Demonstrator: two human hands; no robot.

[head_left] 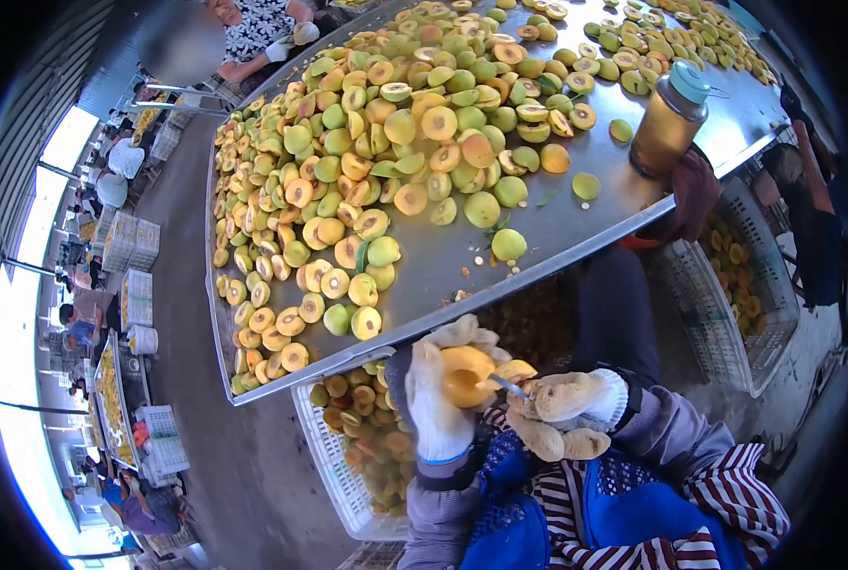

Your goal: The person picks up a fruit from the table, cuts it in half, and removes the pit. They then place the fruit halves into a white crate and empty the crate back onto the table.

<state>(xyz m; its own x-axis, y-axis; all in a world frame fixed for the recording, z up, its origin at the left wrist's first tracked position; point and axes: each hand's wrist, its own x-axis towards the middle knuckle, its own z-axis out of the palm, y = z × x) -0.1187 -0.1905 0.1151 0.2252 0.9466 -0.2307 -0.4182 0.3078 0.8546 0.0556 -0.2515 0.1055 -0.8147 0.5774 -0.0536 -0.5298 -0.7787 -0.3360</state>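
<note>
My left hand [439, 385], in a white work glove, is closed around a yellow apricot half [466, 376] whose hollow faces up. Another yellow piece [515, 371] shows right beside it. My right hand [568, 410], gloved and stained brown, grips a small knife-like tool with a metal blade [507, 384]; its handle is hidden in the fingers. The blade's tip reaches the edge of the apricot half. Both hands are over my lap, just below the metal table's near edge [452, 313]. A pile of halved and whole apricots [348, 190] covers much of the tabletop.
A brown bottle with a teal lid [669, 123] stands on the table's right side, by a dark red cloth [685, 195]. White crates of fruit sit below at left [324, 465] and right [728, 328]. Across the table is a gloved person [262, 38]; other workers are at far left.
</note>
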